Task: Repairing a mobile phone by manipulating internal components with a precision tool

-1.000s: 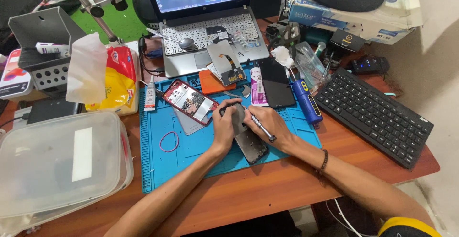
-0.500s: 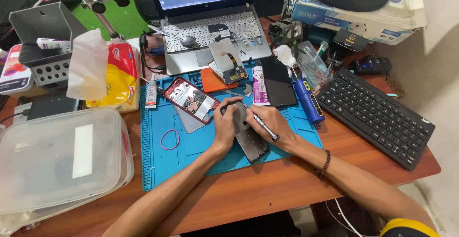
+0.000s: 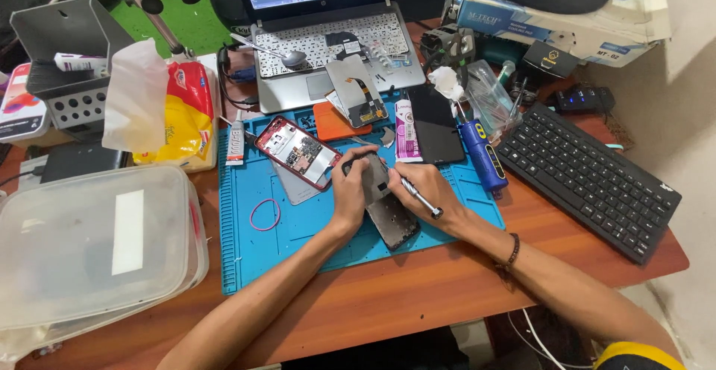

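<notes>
Centrally, dark phone [image 3: 388,209] under left hand [image 3: 350,191] grip, screwdriver [image 3: 419,197] in right hand [image 3: 429,191].

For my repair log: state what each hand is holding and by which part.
Left hand grips the dark opened phone by its upper end on the blue mat. Right hand holds a metal screwdriver by its shaft, pen-style.

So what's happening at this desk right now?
A person is working on a dark phone over a blue work mat. The left hand steadies the phone while the right hand holds a screwdriver to it. Another opened phone with a red frame lies nearby.
</notes>
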